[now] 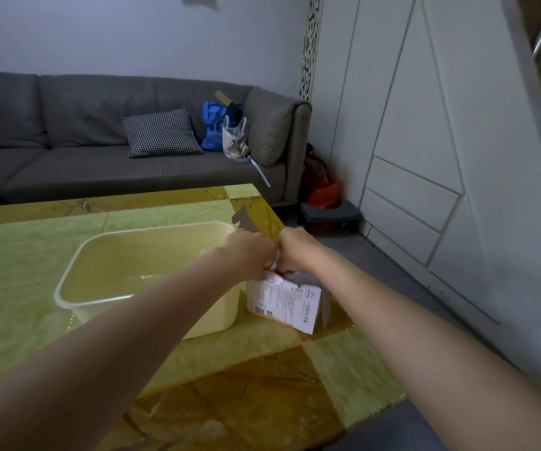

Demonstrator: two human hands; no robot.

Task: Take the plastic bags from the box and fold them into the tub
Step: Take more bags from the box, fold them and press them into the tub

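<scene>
Here, both hands are meeting knuckle to knuckle over the open top of the box [287,299], a small white carton with printed text standing on the green and amber table [18,265], just right of the cream tub [106,281]. The left hand [251,252] and right hand [295,250] are curling inward and pinching a scrap of white plastic bag [273,267] between them.

Dim indoor light, cool grey cast, soft overall.
Green table [34,262] top carried weak sheen; forearms and frame edges were blurred; wide-angle lens bowed cabinet [425,157] lines at right.
</scene>
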